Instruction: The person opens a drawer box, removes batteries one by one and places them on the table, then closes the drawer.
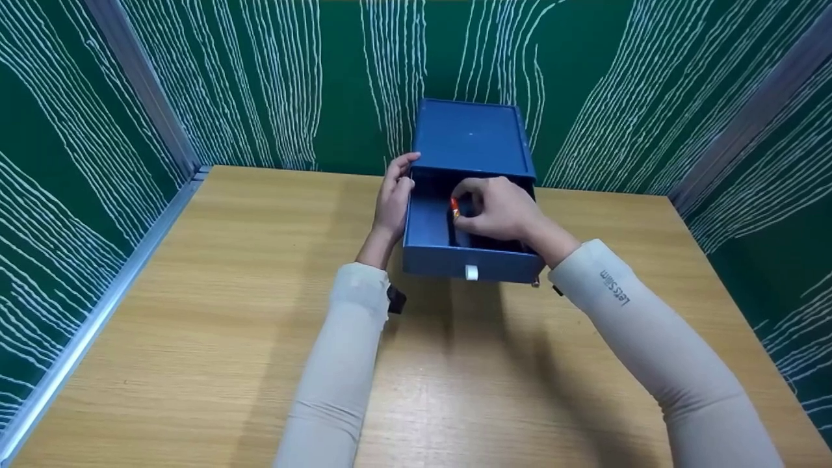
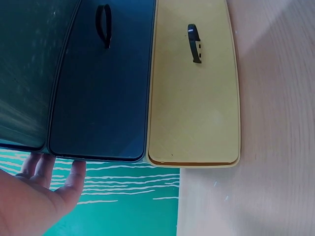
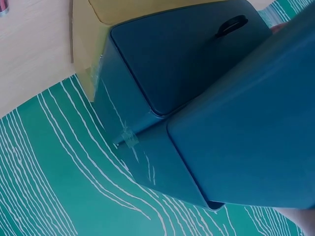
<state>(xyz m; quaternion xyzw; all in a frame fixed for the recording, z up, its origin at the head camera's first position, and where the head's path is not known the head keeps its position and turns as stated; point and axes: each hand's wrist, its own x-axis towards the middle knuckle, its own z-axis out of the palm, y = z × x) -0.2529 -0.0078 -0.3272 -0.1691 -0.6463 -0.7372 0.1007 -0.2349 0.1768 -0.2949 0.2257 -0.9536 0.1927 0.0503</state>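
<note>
In the head view a blue drawer unit point(image 1: 471, 133) has its top drawer point(image 1: 426, 221) pulled out toward the person. My right hand point(image 1: 500, 211) is inside the drawer and pinches a small red-orange thing point(image 1: 454, 208) between thumb and fingers; its kind cannot be made out. My left hand point(image 1: 393, 201) lies along the left side of the unit, its fingertips touching the edge near the drawer opening. In the left wrist view the left fingers point(image 2: 74, 182) are extended against the unit's side. The drawer hides the right hand's grip in the right wrist view.
Below the open drawer are a closed dark blue drawer point(image 2: 101, 98) and a yellow drawer point(image 2: 194, 108), each with a black loop handle. Part of a red cylinder point(image 3: 3, 7) shows on the wooden table point(image 1: 260, 292). A green wall point(image 1: 344, 78) with white lines stands behind.
</note>
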